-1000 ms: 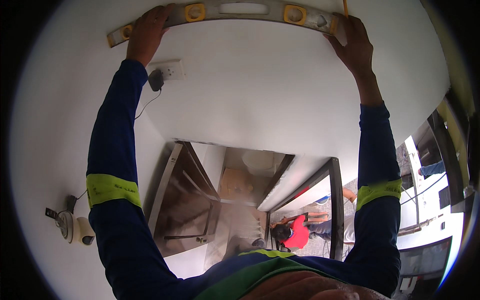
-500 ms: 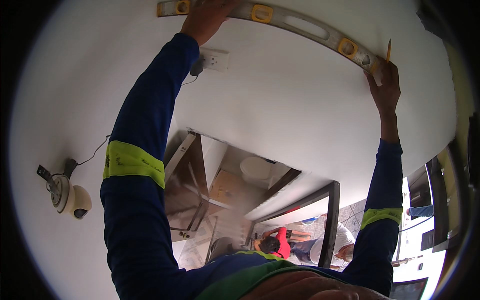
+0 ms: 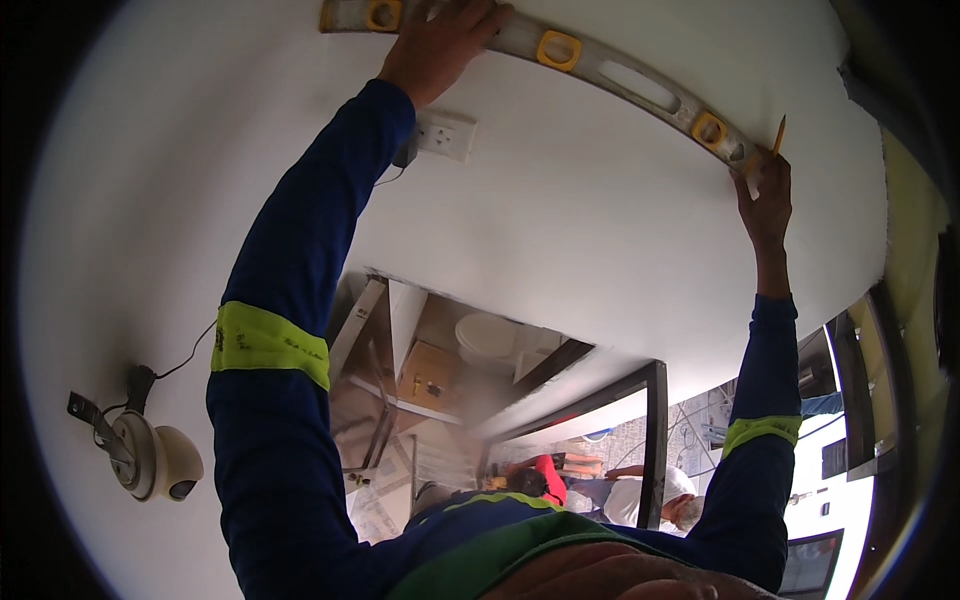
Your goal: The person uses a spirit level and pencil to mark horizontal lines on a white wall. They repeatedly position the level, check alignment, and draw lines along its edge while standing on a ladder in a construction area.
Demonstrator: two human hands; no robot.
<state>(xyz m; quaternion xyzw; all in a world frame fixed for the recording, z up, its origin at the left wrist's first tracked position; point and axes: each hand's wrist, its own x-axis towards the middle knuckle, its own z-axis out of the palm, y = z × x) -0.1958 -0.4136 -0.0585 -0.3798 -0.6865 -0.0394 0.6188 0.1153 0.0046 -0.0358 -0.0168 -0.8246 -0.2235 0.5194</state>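
Both my arms reach up along a white wall [image 3: 560, 210], holding a long grey spirit level [image 3: 520, 38] with yellow vial frames against it. My left hand [image 3: 440, 50] is closed over the level near its left end, fingers bent across its face. At the level's right end my right hand [image 3: 767, 200] grips the tip between thumb and fingers. A yellow pencil [image 3: 780, 135] also sticks up from the right hand's fingers. Just below my left hand, a white wall socket [image 3: 446, 136] has a dark plug in it.
At the left, a round white camera [image 3: 150, 455] with a cable is mounted on the wall. Below are a doorway with a brown door [image 3: 365, 400], a toilet [image 3: 487, 335] and a dark frame post [image 3: 653, 445]. Two people, one in red [image 3: 550, 478] and one in white [image 3: 640, 495], are lower down.
The level and both my hands appear slightly lower in the picture, as do the socket and wall camera. The view has shifted; both hands keep their hold.
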